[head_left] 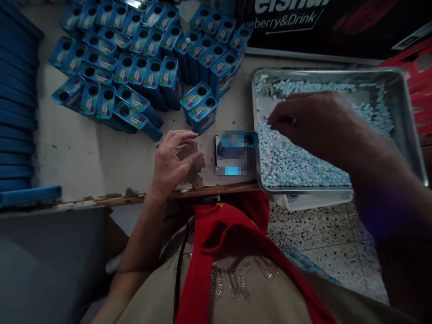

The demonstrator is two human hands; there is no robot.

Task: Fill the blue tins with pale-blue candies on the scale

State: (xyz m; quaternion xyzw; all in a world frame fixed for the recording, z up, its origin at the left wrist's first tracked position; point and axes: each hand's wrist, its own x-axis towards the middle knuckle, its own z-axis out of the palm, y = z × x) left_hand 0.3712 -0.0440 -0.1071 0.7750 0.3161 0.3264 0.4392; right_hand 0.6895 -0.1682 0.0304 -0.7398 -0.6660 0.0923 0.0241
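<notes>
My left hand (173, 157) rests on the worn table top (101, 148) near its front edge, fingers loosely spread, holding nothing. Just right of it stands a small scale (232, 157) with a blue tin on top, partly blurred. My right hand (313, 121) hovers over a metal tray (401, 112) filled with small pale blue candies (290, 162). Its fingertips are pinched together near the tray's left side; whether they hold a candy I cannot make out.
Many open blue tins (135, 58) stand packed together at the back left, two more (199, 105) nearer the scale. A stack of blue lids or trays (15, 103) lines the left edge. A dark printed box (320, 22) stands behind the tray. Speckled floor (320, 238) lies below.
</notes>
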